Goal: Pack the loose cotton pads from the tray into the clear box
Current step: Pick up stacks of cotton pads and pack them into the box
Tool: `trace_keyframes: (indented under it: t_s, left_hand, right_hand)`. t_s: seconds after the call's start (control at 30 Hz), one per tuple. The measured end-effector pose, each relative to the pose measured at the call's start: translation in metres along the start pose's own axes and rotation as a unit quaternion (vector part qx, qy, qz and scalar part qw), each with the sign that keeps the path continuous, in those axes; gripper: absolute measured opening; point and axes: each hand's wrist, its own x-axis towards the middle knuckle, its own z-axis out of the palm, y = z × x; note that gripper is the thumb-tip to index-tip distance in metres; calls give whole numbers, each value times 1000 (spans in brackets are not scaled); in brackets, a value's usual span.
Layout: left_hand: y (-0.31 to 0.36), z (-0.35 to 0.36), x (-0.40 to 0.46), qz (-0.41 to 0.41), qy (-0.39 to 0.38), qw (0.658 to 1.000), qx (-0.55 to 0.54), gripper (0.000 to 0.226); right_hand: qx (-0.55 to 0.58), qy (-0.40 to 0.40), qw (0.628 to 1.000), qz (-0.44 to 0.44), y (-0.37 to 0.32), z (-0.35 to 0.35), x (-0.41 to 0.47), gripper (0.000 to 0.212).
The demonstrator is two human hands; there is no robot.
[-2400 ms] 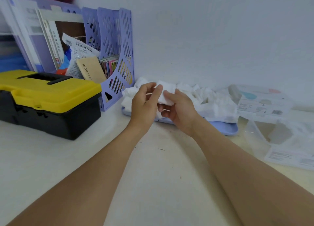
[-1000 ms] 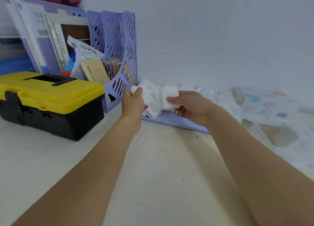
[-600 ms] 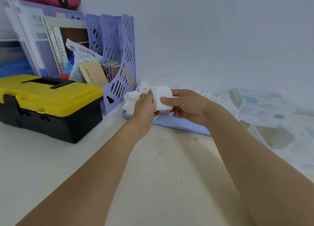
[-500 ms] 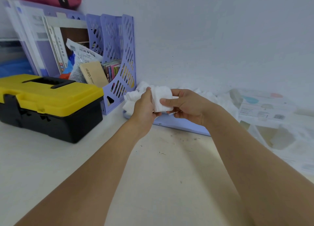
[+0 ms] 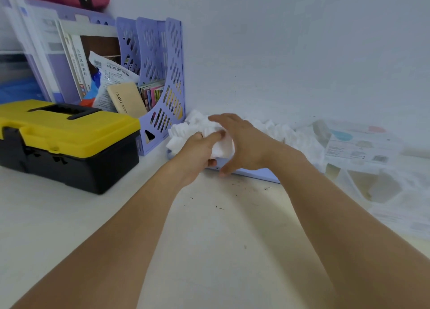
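White cotton pads (image 5: 279, 132) lie heaped on a lilac tray (image 5: 256, 172) against the wall. In front of the tray's left end, my left hand (image 5: 200, 155) grips a small stack of pads (image 5: 221, 148). My right hand (image 5: 242, 143) lies over the top of that stack, its fingers spread toward the loose pads at the tray's left end (image 5: 186, 132). The clear box (image 5: 381, 185) stands at the right, blurred, with its labelled lid (image 5: 358, 143) propped behind it.
A black toolbox with a yellow lid (image 5: 65, 141) sits at the left. A lilac file rack (image 5: 158, 83) with books and papers stands just left of the tray. Printed sheets (image 5: 400, 218) lie at the right edge. Dark specks dot the table (image 5: 209, 239).
My right hand has turned over from pinching the stack at its side to covering it from above. My left hand now grips the stack from below. Both hands dropped slightly toward the tray's front.
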Motion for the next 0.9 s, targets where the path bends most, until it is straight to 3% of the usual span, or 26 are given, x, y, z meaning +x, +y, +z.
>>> trace_keyframes:
  t_s: [0.1, 0.17, 0.4, 0.5, 0.57, 0.63, 0.67, 0.77, 0.9]
  left_hand:
    - [3, 5, -7, 7, -64, 998, 16, 53]
    - [6, 6, -9, 11, -81, 996, 28, 50]
    - [4, 4, -9, 31, -95, 993, 57, 25]
    - [13, -9, -2, 55, 29, 997, 45, 25]
    - [21, -26, 7, 70, 150, 986, -1, 26]
    - [25, -43, 15, 63, 238, 968, -48, 33]
    - [24, -46, 19, 55, 266, 960, -67, 36]
    - [16, -47, 23, 27, 302, 951, -66, 43]
    - [7, -46, 27, 29, 302, 951, -58, 44]
  right_hand:
    - [21, 30, 999, -4, -1, 7, 5, 78]
    - [31, 50, 998, -5, 0, 5, 5, 61]
    - [55, 51, 997, -6, 2, -1, 3, 74]
    - [213, 68, 975, 4, 2, 4, 2, 82]
    - [304, 79, 948, 51, 3, 16, 4, 55]
    - [268, 129, 950, 99, 6, 32, 9, 22]
    - [246, 150, 949, 125, 7, 42, 10, 17]
    - [214, 182, 946, 164, 5, 69, 12, 16]
    - [183, 190, 949, 174, -4, 79, 13, 43]
